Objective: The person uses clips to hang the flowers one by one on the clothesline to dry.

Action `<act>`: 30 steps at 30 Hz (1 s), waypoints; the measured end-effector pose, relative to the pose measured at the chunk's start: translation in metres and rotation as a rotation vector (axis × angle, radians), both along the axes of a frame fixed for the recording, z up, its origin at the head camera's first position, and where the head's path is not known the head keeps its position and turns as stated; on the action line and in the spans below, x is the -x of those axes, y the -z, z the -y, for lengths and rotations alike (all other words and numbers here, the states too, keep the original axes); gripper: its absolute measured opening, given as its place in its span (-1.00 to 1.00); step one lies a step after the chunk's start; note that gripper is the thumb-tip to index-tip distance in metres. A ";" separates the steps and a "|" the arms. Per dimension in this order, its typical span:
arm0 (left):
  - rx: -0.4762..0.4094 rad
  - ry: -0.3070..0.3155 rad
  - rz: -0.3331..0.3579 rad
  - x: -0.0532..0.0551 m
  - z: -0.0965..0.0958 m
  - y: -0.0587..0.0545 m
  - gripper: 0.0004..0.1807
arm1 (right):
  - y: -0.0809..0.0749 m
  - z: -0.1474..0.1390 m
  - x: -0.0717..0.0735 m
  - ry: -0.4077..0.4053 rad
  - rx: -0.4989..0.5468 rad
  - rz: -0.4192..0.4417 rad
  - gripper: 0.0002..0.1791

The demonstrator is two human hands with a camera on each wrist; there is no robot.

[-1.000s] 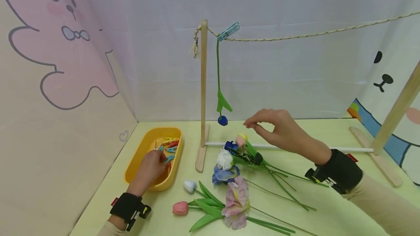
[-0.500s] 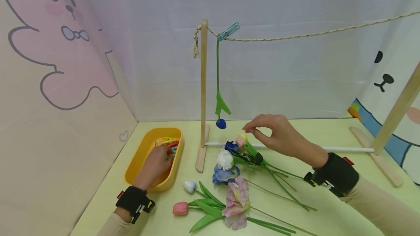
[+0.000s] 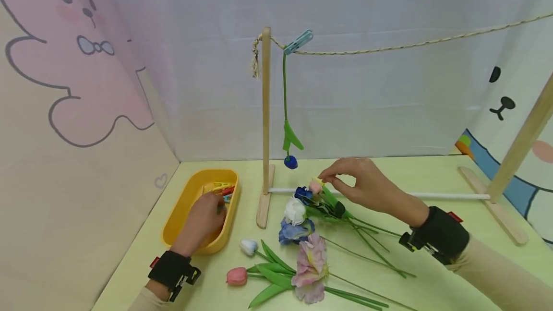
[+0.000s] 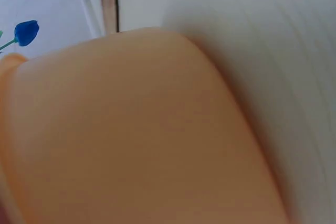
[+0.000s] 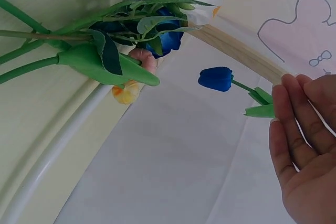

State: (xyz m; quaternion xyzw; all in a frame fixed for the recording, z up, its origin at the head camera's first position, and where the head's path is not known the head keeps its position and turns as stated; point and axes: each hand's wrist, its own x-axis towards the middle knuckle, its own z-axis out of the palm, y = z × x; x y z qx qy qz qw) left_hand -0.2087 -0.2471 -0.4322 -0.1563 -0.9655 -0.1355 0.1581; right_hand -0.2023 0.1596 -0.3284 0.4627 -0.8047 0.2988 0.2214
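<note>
My left hand (image 3: 203, 220) reaches down into a yellow plastic basin (image 3: 170, 224) among small coloured clothespins (image 3: 224, 189); its fingertips are hidden behind the hand. In the left wrist view, skin fills most of the picture. Above the far end of a bunch of artificial flowers hovers my right hand (image 3: 363, 184), thumb and fingers loosely bent by a yellow bloom (image 5: 126, 93). The right wrist view shows its palm with nothing held. A blue tulip (image 3: 291, 162) hangs head down from a rope (image 3: 389, 49), clipped by a light-blue clothespin (image 3: 299, 42).
The rope runs between a left wooden post (image 3: 266, 109) and a right wooden post (image 3: 520, 143), joined low down by a white rod (image 3: 449, 197). On the table lie a white flower (image 3: 295, 211), a large pink flower (image 3: 311, 268), a pink tulip (image 3: 236, 276) and a white tulip (image 3: 248, 247).
My right hand has come down closer to the yellow bloom. The left hand has moved slightly right in the basin, hiding its fingertips and some clothespins. The hanging tulip has swung slightly.
</note>
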 end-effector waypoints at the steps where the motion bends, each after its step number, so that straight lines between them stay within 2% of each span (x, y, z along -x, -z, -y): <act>1: -0.012 -0.006 -0.001 -0.001 -0.001 -0.004 -0.92 | 0.001 0.000 0.000 0.000 0.001 -0.001 -0.74; 5: -0.082 -0.023 -0.014 -0.008 -0.003 -0.021 -0.91 | 0.002 0.001 -0.001 0.003 0.007 -0.004 -0.74; 11: -0.196 0.014 -0.114 -0.021 -0.008 -0.054 -0.90 | 0.005 0.004 -0.003 -0.010 0.005 0.003 -0.74; 14: -0.219 0.038 -0.135 -0.028 -0.015 -0.066 -0.88 | 0.006 0.006 -0.003 -0.028 0.014 0.009 -0.71; 17: -0.243 0.088 -0.171 -0.032 -0.028 -0.072 -0.88 | 0.008 0.009 -0.004 -0.061 0.027 0.023 -0.68; 21: -0.295 0.186 -0.205 -0.039 -0.048 -0.077 -0.89 | 0.012 0.014 -0.007 -0.098 0.035 0.051 -0.67; 25: -0.373 0.274 -0.197 -0.043 -0.066 -0.079 -0.87 | 0.017 0.020 -0.009 -0.098 0.035 0.074 -0.68; 30: -0.540 0.368 -0.130 -0.048 -0.088 -0.080 -0.85 | 0.022 0.027 -0.011 -0.097 0.040 0.102 -0.71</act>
